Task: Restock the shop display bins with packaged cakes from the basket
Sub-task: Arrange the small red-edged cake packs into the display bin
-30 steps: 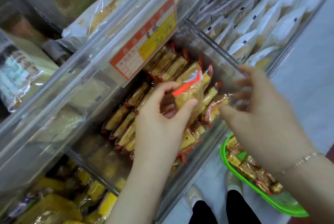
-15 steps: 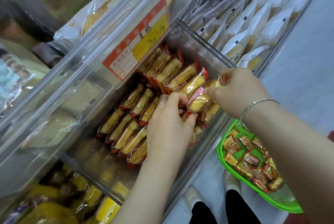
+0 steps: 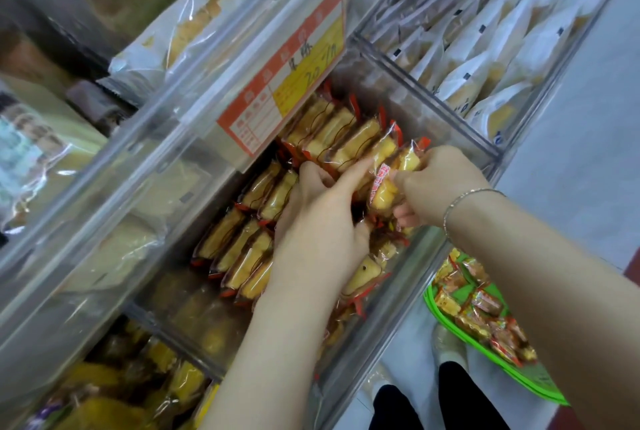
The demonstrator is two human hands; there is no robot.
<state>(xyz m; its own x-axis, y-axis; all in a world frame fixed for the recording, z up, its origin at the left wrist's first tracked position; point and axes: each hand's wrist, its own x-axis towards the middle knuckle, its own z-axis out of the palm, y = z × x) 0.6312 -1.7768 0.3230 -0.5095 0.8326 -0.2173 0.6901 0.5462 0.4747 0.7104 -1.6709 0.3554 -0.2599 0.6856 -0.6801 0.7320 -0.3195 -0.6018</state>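
Pinching a cake [image 3: 394, 180] in my right grip [image 3: 440, 187] over the bin [image 3: 429, 107]; left grip [image 3: 322, 218] spread flat against packed rows. Price tag [image 3: 287, 83] overhangs the back. Basket [image 3: 485, 343] sits on the floor.

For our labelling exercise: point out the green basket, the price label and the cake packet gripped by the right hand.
green basket [image 3: 485, 353]: head view, near rim.
price label [image 3: 252, 117]: head view, orange lower part.
cake packet [image 3: 391, 183]: head view, clear wrapper's middle.
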